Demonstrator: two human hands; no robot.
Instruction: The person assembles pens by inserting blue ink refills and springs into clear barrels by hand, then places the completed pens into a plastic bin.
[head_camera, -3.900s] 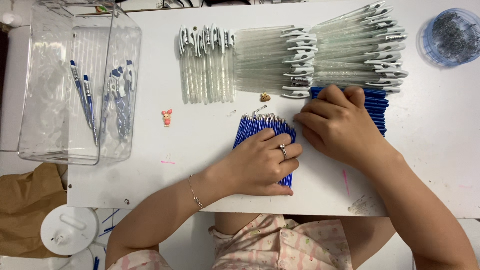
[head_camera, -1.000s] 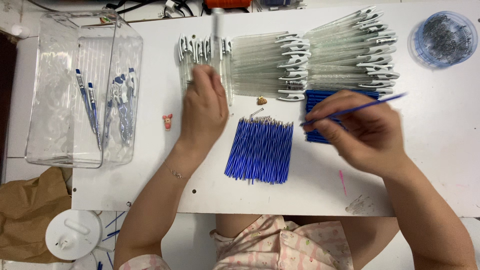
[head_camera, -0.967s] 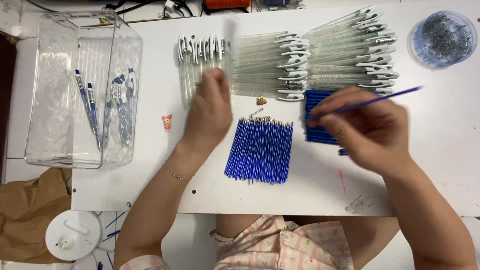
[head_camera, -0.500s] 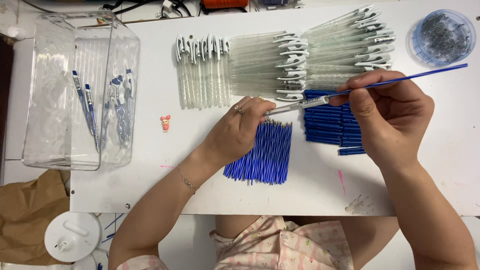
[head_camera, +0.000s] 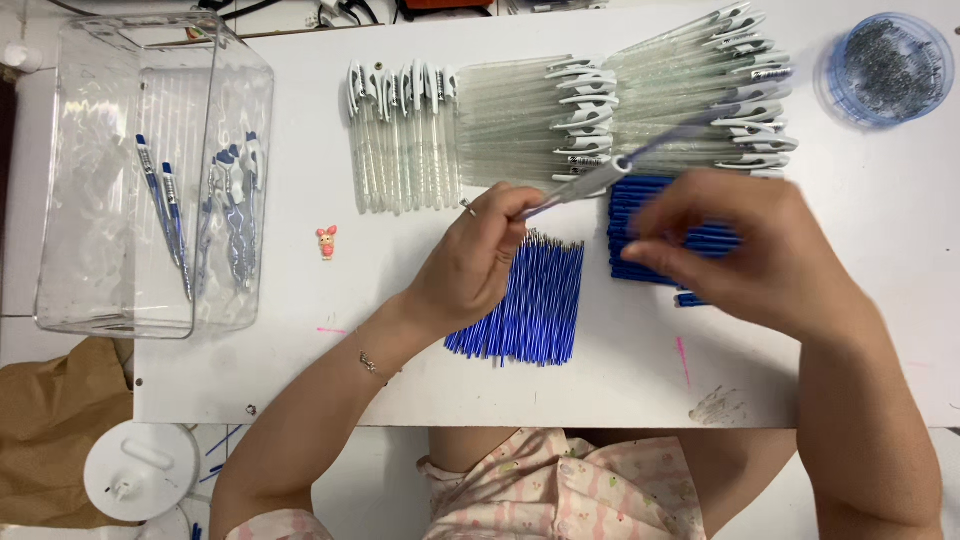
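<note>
My left hand (head_camera: 480, 265) grips a clear pen barrel (head_camera: 585, 183) that points up and to the right. A thin blue refill (head_camera: 690, 133) sticks out of its far end, blurred. My right hand (head_camera: 745, 250) is blurred and hovers over a stack of short blue pen parts (head_camera: 640, 205), fingers curled toward it; I cannot tell whether it holds anything. A pile of blue refills (head_camera: 535, 305) lies just below my left hand. Rows of clear barrels with white clips (head_camera: 400, 135) lie at the back of the white table (head_camera: 300, 360).
A clear plastic bin (head_camera: 70, 230) at the left holds several finished pens. A round blue tub of small metal springs (head_camera: 885, 65) stands at the back right. A tiny pink figure (head_camera: 327, 241) lies on the table. A brown paper bag (head_camera: 50, 430) and a white lid (head_camera: 140, 470) lie below the table edge.
My left hand took a barrel from the back row and brought it over the refill pile. The refill went further into the barrel, then my right hand dropped to the blue parts.
</note>
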